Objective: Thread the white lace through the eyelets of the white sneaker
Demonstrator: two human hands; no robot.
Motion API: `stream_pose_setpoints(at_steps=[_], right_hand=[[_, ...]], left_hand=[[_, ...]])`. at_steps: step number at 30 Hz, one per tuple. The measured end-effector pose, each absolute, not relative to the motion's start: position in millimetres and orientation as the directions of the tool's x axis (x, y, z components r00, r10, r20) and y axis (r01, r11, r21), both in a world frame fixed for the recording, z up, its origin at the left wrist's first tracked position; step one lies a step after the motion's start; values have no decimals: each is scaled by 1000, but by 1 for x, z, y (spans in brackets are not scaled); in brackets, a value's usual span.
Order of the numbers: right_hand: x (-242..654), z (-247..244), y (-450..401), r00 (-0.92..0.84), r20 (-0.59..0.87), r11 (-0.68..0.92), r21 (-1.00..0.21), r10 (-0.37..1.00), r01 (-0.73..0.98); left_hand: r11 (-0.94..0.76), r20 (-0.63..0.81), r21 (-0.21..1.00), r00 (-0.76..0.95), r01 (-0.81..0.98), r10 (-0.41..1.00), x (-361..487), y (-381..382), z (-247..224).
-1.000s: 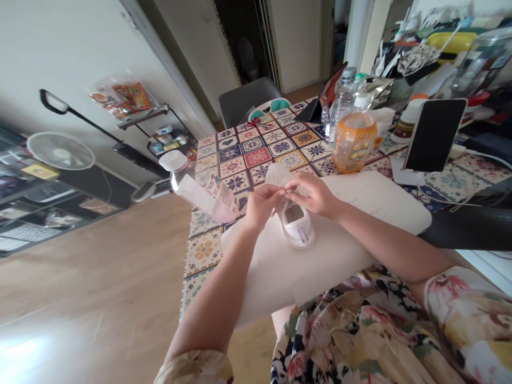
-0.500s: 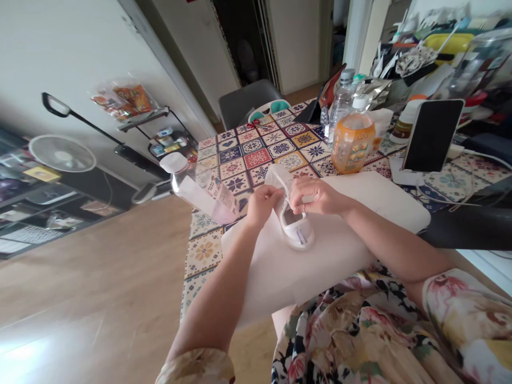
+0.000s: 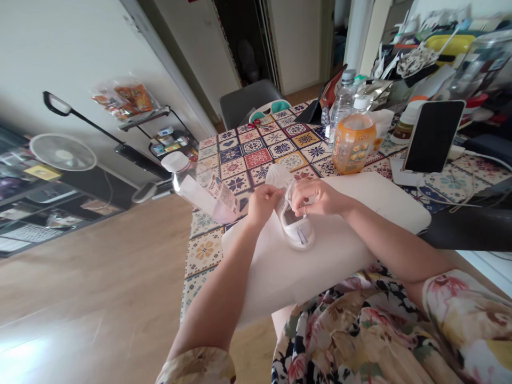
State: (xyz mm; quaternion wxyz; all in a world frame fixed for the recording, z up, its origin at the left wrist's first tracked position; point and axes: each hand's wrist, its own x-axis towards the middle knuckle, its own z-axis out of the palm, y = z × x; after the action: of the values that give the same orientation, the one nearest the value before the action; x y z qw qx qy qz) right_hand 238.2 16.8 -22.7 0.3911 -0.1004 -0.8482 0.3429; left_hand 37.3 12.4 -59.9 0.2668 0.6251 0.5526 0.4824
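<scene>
A small white shoe rests on a white mat, its rounded toe toward me and its opening between my hands. My left hand pinches the shoe's left edge near the opening, fingers closed. On the other side, my right hand is closed on the raised white flap of the shoe, above the opening. Behind the shoe, a pale, thin piece sticks up; whether it belongs to the shoe I cannot tell. The fingertips partly hide the shoe's back part.
A pink-labelled bottle leans left of the mat. An orange bottle, a clear bottle and a propped phone stand at the right on the patterned tablecloth. Scissors lie near the far edge.
My right hand has shifted very slightly, with the white flap now lifted a little more between the hands. My left hand stays almost still.
</scene>
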Motion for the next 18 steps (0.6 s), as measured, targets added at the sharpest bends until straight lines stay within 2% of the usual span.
stream_pose_setpoints(at_steps=[7,11,14,16,18], right_hand=[[238,-24,16,-716,519,699,-713,467,-61],[236,-26,19,-609,467,617,-786,642,48],[235,-29,22,-508,441,603,-770,740,211],[234,-31,24,-508,453,629,-736,733,251],[233,-33,25,-527,473,660,-709,706,247]], left_hand=[[-233,272,893,-50,386,961,37,8,-56],[-277,309,894,-36,351,951,31,5,-49],[-362,345,867,114,341,932,23,3,-40],[-429,345,837,281,339,896,19,2,-33],[-470,343,817,374,335,862,17,0,-28]])
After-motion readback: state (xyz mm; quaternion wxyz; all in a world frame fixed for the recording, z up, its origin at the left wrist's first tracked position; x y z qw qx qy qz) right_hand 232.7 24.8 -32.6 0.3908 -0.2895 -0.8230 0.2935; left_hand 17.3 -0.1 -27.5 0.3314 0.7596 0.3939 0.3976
